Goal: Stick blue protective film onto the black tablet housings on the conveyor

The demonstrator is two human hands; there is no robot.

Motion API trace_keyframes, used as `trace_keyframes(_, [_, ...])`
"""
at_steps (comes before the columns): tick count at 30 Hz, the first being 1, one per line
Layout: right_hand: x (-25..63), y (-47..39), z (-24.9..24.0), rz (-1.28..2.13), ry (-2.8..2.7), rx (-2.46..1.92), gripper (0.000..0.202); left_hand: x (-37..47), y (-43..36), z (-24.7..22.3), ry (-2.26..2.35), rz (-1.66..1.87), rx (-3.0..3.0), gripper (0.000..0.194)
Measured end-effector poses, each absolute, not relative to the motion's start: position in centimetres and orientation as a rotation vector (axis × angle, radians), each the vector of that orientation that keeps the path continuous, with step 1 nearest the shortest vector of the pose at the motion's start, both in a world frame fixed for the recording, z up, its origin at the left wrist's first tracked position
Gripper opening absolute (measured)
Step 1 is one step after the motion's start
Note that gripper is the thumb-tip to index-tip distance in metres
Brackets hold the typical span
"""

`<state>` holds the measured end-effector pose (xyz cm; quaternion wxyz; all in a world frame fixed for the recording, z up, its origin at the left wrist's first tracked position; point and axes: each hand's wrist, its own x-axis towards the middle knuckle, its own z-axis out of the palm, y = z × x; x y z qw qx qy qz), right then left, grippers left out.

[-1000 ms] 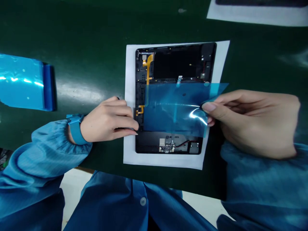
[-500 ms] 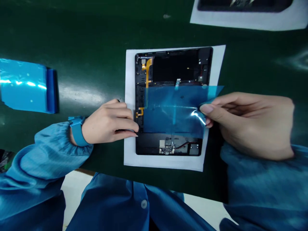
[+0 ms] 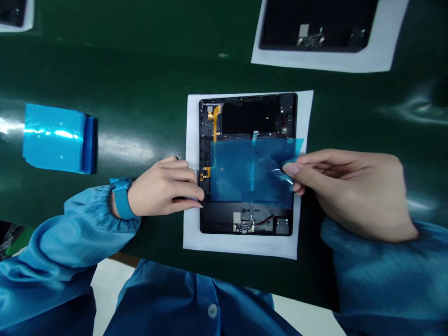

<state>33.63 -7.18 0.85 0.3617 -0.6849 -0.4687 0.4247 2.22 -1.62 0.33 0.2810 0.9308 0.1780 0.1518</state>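
Note:
An opened black tablet shell (image 3: pixel 220 219) with orange ribbon cables and a small circuit board lies on a white sheet (image 3: pixel 241 245). A transparent blue film (image 3: pixel 234 172) covers the middle of the shell. My right hand (image 3: pixel 346 186) pinches the film's right edge between thumb and fingers, and the film bends there. At the shell's left edge rests my left hand (image 3: pixel 168 186), its fingers curled together; whatever its fingertips may hold is too small to make out.
A stack of blue films (image 3: pixel 54 137) lies on the green table (image 3: pixel 140 93) at the left. Another black shell (image 3: pixel 315 28) on white paper is at the upper right. Part of a dark device (image 3: pixel 12 11) shows at the upper left.
The camera view has shifted, bringing more of the far shell into sight. The raised right part of the film lies a little lower and closer to the shell, with my right hand still gripping it.

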Motion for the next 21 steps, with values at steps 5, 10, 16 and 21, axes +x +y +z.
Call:
trace_keyframes(5, [33.48, -6.98, 0.92, 1.110, -1.220, -1.773, 0.017, 2.16, -1.63, 0.31, 0.476, 0.409, 2.500, 0.014])
trace_keyframes(10, [33.63, -6.96, 0.80, 1.119, -1.232, -1.768, 0.016, 2.07, -1.55, 0.36, 0.485, 0.389, 2.505, 0.016])
trace_keyframes(16, [33.72, -6.97, 0.72, 1.117, -1.240, -1.759, 0.018, 2.06, -1.48, 0.35, 0.466, 0.418, 2.491, 0.014])
trace_keyframes(21, [33.33, -6.70, 1.13, 1.150, -1.224, -1.713, 0.019, 1.98, -1.58, 0.21, 0.465, 0.433, 2.488, 0.011])
